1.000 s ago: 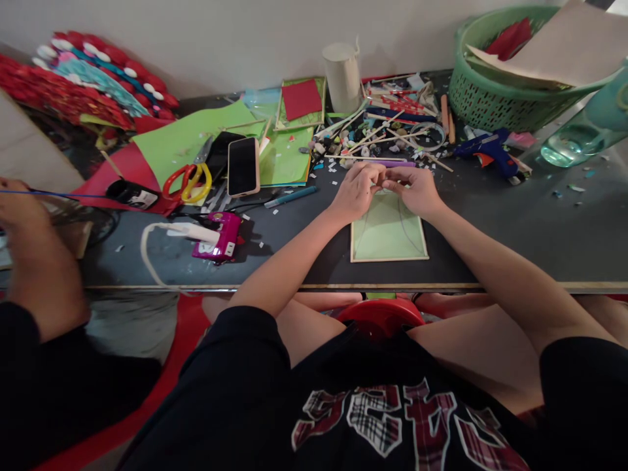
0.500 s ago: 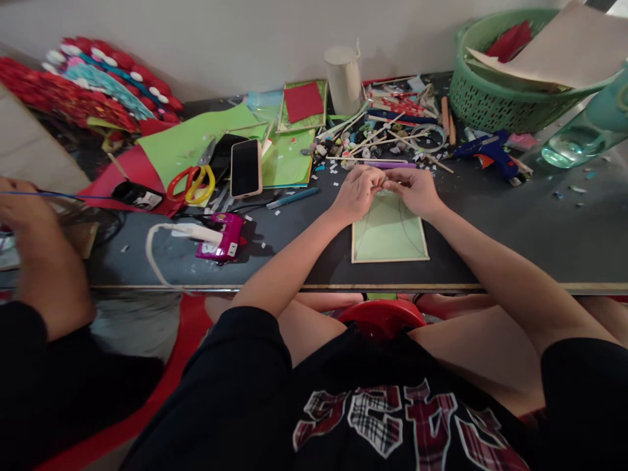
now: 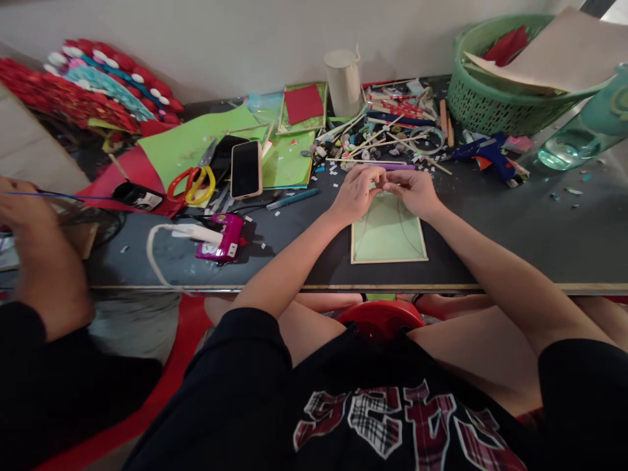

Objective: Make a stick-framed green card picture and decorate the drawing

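A light green rectangular panel (image 3: 387,235) with a thin pale border lies flat near the table's front edge. Two thin curved lines of string (image 3: 403,219) run over it, up to my fingers. My left hand (image 3: 360,191) is closed at the panel's far end, its fingertips pinched together. Against it, my right hand (image 3: 413,193) pinches with thumb and forefinger. Both sets of fingertips meet on the string; the exact spot they grip is small and partly hidden. Just beyond my hands lies a purple stick (image 3: 395,166).
Behind are loose sticks and pebbles (image 3: 363,139), a white cylinder (image 3: 343,82) and a green basket (image 3: 500,104). A blue glue gun (image 3: 490,156) lies right. Scissors (image 3: 193,185), a phone (image 3: 246,170) and a purple power adapter (image 3: 222,237) sit left. Another person's arm (image 3: 44,261) is far left.
My fingertips have shifted slightly against each other, with a little more of the left thumb's pinch showing. The panel stays nearly in place.
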Available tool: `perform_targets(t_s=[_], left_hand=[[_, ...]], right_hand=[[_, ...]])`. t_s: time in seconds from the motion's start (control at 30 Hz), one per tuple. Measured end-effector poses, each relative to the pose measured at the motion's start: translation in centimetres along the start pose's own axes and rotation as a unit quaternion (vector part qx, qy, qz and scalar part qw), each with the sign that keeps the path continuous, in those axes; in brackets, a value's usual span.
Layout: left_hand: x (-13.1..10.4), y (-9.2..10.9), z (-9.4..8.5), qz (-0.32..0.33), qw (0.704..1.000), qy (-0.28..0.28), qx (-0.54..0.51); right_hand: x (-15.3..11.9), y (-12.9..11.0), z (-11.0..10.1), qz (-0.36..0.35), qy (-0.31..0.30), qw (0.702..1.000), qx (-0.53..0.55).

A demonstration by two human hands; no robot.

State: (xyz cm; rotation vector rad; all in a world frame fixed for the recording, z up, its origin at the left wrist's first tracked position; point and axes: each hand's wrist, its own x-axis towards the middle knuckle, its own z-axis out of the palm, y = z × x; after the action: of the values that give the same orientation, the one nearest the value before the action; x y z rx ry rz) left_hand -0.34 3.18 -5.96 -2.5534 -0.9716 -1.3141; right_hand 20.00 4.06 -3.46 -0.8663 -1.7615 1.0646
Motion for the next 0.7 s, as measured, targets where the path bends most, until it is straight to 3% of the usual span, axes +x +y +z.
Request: perform_targets(t_s=[0.2,0.43,0.7], left_hand=[[0.0,-0.1,-0.1,0.004,1.000,-0.022,-0.019],[0.7,0.1,-1.4,-0.086,0.995,-0.029,-0.029],[1.0,1.2,-1.9,-0.097,0.986,-0.015,-0.136]], right_hand=[[-0.1,-0.6,-0.1,-0.003,0.002,1.000,0.006],[-0.2,-0.5,-0.1,0.022,0.002,0.996,0.090],[-0.3,-1.2,0.1,0.053,-0.003,0.992,0.118]])
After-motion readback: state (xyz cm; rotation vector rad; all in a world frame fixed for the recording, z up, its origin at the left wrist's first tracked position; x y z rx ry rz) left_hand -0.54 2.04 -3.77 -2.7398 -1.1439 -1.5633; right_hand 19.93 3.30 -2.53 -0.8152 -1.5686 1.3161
